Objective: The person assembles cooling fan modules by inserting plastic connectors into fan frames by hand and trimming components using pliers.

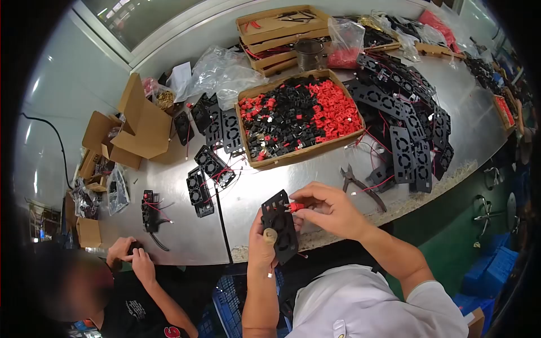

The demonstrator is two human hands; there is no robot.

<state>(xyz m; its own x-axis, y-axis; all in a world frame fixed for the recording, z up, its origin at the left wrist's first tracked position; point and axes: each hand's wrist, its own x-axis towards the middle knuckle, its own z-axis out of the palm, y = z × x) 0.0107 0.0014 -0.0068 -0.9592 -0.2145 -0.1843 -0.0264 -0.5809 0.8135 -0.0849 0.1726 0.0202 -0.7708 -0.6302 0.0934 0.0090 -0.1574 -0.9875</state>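
Wrapped around the lower side of a black fan bracket (285, 234) is my left hand (262, 242), holding it tilted above the table's front edge. A round tan piece (270, 236) lies against the bracket's face near my left fingers. My right hand (327, 209) pinches a small red connector (295, 207) at the bracket's upper right edge. Beyond my hands stands a shallow cardboard tray (304, 156) of loose red and black connectors. To the right of my right hand lie pliers (363, 188) with dark handles.
Fan brackets (403, 152) with red wires are piled at the right; others (200, 191) lie left of the tray. An open cardboard box (143, 129) stands at the left. A co-worker's hands (134, 254) are at the lower left. Stacked trays (282, 28) sit at the back.
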